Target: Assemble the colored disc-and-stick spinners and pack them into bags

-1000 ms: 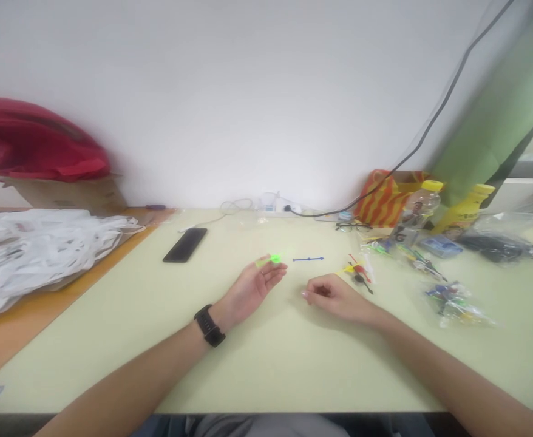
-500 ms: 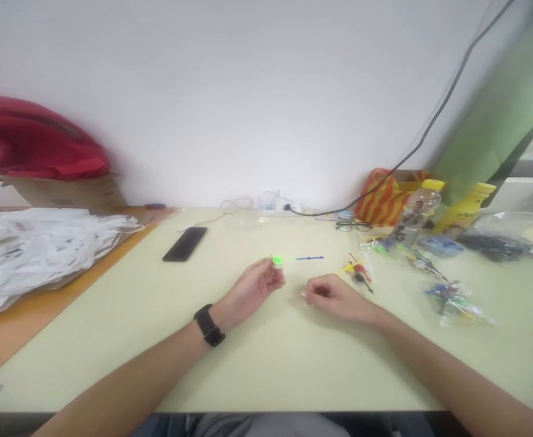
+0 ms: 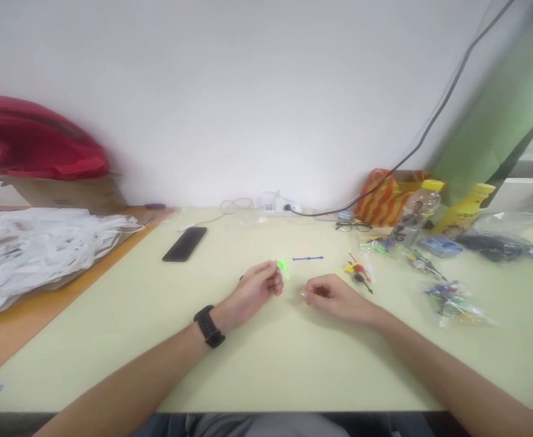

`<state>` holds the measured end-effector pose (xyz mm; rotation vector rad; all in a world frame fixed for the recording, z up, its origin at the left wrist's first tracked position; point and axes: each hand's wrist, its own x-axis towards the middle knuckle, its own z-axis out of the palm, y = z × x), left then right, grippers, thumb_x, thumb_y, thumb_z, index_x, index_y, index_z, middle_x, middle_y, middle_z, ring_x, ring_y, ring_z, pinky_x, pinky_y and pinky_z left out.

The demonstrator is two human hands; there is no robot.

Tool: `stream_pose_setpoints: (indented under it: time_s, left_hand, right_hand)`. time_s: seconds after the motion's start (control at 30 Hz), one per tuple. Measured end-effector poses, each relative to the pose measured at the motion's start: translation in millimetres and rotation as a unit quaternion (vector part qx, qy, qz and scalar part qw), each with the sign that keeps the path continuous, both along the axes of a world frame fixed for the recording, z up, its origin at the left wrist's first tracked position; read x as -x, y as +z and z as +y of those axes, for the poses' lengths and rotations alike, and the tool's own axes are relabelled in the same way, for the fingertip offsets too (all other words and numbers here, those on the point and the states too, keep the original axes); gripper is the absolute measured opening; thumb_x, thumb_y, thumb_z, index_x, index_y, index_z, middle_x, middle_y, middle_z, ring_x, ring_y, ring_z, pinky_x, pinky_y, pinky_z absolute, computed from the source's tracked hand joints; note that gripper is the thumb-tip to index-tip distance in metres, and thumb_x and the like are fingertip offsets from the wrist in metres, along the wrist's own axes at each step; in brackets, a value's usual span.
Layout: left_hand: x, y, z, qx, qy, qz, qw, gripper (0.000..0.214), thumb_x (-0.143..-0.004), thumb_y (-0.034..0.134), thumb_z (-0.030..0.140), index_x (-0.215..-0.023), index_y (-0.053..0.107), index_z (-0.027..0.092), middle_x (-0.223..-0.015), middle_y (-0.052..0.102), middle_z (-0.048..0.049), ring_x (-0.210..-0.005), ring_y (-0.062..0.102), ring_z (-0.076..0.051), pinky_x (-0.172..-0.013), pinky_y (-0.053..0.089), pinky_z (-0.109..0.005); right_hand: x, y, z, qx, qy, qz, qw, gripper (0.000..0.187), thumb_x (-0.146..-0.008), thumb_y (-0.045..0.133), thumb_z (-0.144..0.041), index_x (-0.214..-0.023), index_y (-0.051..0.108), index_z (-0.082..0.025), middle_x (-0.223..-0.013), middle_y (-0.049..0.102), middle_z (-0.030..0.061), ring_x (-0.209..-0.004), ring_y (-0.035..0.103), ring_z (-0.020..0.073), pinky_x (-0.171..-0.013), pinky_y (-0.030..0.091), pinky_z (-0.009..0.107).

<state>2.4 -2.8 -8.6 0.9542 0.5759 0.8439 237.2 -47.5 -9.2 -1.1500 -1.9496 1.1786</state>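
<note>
My left hand (image 3: 256,290) rests on the pale green table (image 3: 266,358) with its fingers curled round a small bright green plastic piece (image 3: 283,266) at the fingertips. A black watch (image 3: 209,326) sits on that wrist. My right hand (image 3: 334,297) lies on the table a little to the right, loosely curled, its fingers bent under; what is in it, if anything, is hidden. A thin blue stick (image 3: 308,258) lies just beyond both hands.
A black phone (image 3: 185,244) lies at the back left. Red, yellow and black small parts (image 3: 359,270) and clear bags of parts (image 3: 453,300) lie to the right, with two bottles (image 3: 419,212), glasses (image 3: 353,227), white plastic bags (image 3: 34,249) at far left.
My left hand has closed from open fingers into a pinch on the green piece and drawn it slightly nearer. My right hand has stayed still.
</note>
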Motion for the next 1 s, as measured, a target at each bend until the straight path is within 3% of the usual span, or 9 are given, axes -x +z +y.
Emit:
stream_pose_setpoints:
  time_s: [0.33,0.6,1.0]
  left_hand:
    - [-0.8,5.6,-3.5,-0.02,-0.009,0.018,1.0,0.031,-0.093,0.073,0.038,-0.079,0.055,0.016,-0.076,0.052,-0.0002,-0.07,0.052,-0.012,-0.068,0.041,-0.027]
    - [0.0,1.2,-8.7,-0.12,-0.075,0.129,0.981,0.029,-0.095,0.069,0.042,-0.086,0.059,0.017,-0.074,0.06,-0.0017,-0.068,0.052,-0.013,-0.066,0.036,-0.026]
    - [-3.6,4.8,-12.1,-0.175,-0.09,0.166,0.966,0.039,-0.094,0.068,0.054,-0.087,0.063,0.016,-0.075,0.061,-0.0025,-0.068,0.053,-0.013,-0.069,0.041,-0.027]
  right_hand:
    - [1.7,4.0,0.6,0.017,-0.023,0.033,0.999,0.037,-0.095,0.063,-0.054,-0.085,0.063,-0.018,-0.068,0.045,-0.0041,-0.064,0.04,0.0124,-0.058,0.031,0.026]
    - [2.0,8.2,0.6,0.09,-0.028,0.103,0.99,0.041,-0.093,0.065,-0.06,-0.094,0.065,-0.018,-0.066,0.044,-0.0052,-0.06,0.039,0.0113,-0.055,0.028,0.026]
    - [1.9,7.8,-0.2,0.148,-0.008,0.166,0.975,0.047,-0.085,0.073,-0.064,-0.086,0.06,-0.019,-0.068,0.045,-0.0048,-0.06,0.037,0.0106,-0.054,0.027,0.026]
